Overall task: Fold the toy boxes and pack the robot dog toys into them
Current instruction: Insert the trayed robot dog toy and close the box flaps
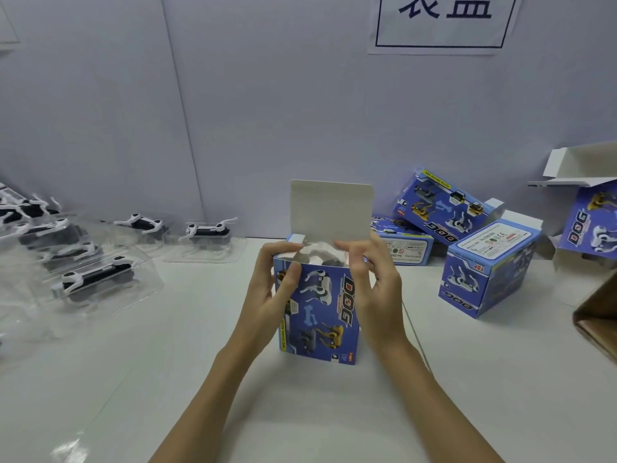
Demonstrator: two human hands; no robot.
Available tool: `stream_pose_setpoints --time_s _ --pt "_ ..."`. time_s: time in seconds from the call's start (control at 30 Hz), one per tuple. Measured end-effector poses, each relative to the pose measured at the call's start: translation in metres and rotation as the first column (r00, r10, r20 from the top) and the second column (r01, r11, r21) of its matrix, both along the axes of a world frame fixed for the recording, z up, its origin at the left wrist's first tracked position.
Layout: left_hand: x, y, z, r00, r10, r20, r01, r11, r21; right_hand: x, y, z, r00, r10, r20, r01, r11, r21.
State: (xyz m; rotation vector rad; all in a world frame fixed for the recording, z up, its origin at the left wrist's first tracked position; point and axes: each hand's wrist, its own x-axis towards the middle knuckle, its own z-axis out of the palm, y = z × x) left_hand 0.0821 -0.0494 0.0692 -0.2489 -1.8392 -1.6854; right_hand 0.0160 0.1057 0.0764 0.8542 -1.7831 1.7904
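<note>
White table (167, 379): hands grip open box (320, 315) holding toy (322, 259).

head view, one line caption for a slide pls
Both hands, left and right, hold an upright toy box with its lid open.

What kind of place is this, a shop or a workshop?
Most likely a toy packing station. Black-and-white robot dog toys in clear plastic trays wait at the left, closed blue printed cardboard boxes pile up at the right, and a white paper sign with Chinese characters hangs on the partition.
</note>
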Motion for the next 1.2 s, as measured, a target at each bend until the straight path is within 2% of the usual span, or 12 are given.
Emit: stream_pose_setpoints --time_s 0.1,0.23,0.33,0.47,0.57,0.7,0.8,0.87,0.93,1.0,1.1,1.2 --pt "-0.002 0.003 0.004 0.999 0.035 0.014 -0.035 0.999 0.019 0.002 -0.006 0.003 0.998 -0.056 -0.026 0.055 0.998 -0.035" --pt "-0.009 0.004 0.009 0.999 -0.009 -0.053 0.013 0.997 0.08 0.005 -0.014 0.004 0.998 0.008 0.057 0.003 0.979 -0.202" --pt "-0.009 0.002 0.01 0.999 -0.03 -0.037 0.035 0.989 0.145 0.006 -0.015 0.005 0.999 0.035 0.02 -0.027 0.957 -0.287" --pt "-0.009 -0.001 0.01 0.996 -0.053 -0.069 0.065 0.981 0.184 0.002 -0.006 0.002 0.997 0.041 -0.062 -0.053 0.978 -0.202" --pt "-0.011 -0.006 0.007 0.998 -0.018 -0.061 0.022 0.997 0.071 -0.001 -0.001 -0.008 0.994 -0.012 -0.104 0.0 0.993 -0.119" --pt "-0.011 -0.011 -0.007 0.998 0.012 -0.062 -0.02 0.991 -0.133 0.004 -0.004 -0.011 1.0 -0.019 -0.006 0.018 0.988 -0.153" --pt "-0.011 -0.01 -0.012 0.996 0.0 -0.094 -0.015 0.987 -0.162 0.006 -0.004 -0.008 0.993 -0.081 -0.081 0.079 0.997 -0.025" --pt "-0.012 -0.007 -0.013 0.997 0.041 -0.071 -0.052 0.987 -0.155 0.006 -0.006 -0.007 0.984 -0.121 -0.132 0.121 0.993 -0.01" --pt "-0.011 -0.004 -0.015 0.969 0.231 -0.084 -0.246 0.935 -0.257 0.008 -0.011 -0.006 0.976 -0.187 -0.108 0.18 0.981 -0.067" --pt "-0.01 -0.002 -0.018 0.888 0.406 -0.217 -0.461 0.771 -0.439 0.011 -0.014 -0.005 0.978 -0.208 0.003 0.205 0.962 -0.181" --pt "-0.011 0.009 -0.021 0.83 0.435 -0.348 -0.553 0.569 -0.608 0.018 -0.015 -0.003 0.978 -0.049 0.203 0.119 0.93 -0.348" --pt "-0.012 0.014 -0.02 0.835 0.444 -0.325 -0.546 0.596 -0.589 0.019 -0.013 -0.001 0.98 0.016 0.197 0.047 0.949 -0.311"
